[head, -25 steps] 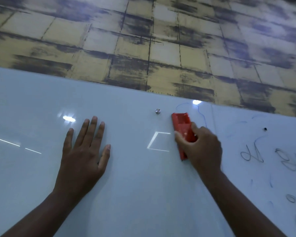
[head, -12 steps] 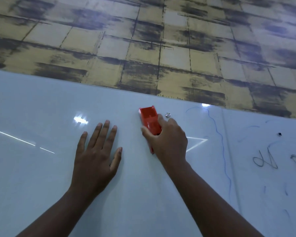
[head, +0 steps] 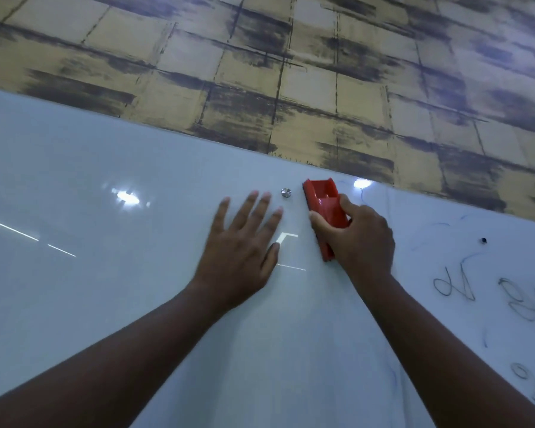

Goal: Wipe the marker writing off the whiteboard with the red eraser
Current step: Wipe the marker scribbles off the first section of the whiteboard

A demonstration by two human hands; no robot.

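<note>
My right hand (head: 357,239) has swept the red eraser (head: 325,211) back right past the metal stud (head: 286,192), near the whiteboard (head: 105,273) top edge; my left hand (head: 241,245) slid closer.

Behind, from 9 to 3 o'clock across the top: a wall (head: 291,72) of yellowish square blocks, smeared with dark grey-black patches, thin dark joints between them. Bluish cast on the blocks toward 2 o'clock. Dim room light overall. Bright lamp reflections as small glares at 10 o'clock and near 1 o'clock.
</note>
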